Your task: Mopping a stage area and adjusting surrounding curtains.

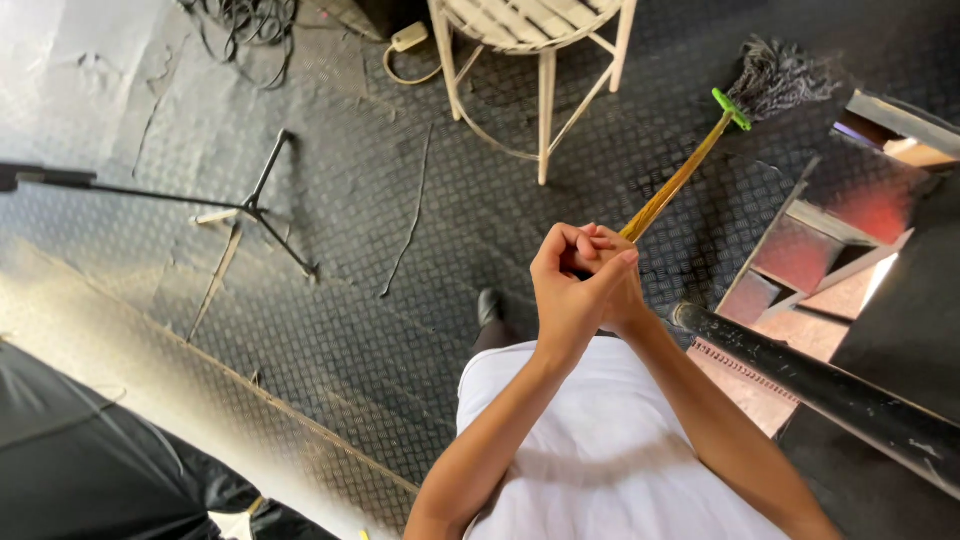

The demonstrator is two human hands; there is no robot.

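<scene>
Dark floor, mop handle (pixel 672 188) in both hands (pixel 585 280)

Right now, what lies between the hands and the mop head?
In the head view, only the yellow mop handle and its green clamp run from the hands to the mop head.

The mop (pixel 775 75) has a glossy wooden handle (pixel 672 187), a green plastic clamp (pixel 731 108) and dark stringy yarn. The floor (pixel 350 250) is matt rubber with a rough diamond pattern. The stool (pixel 540 40) looks like painted metal.
</scene>
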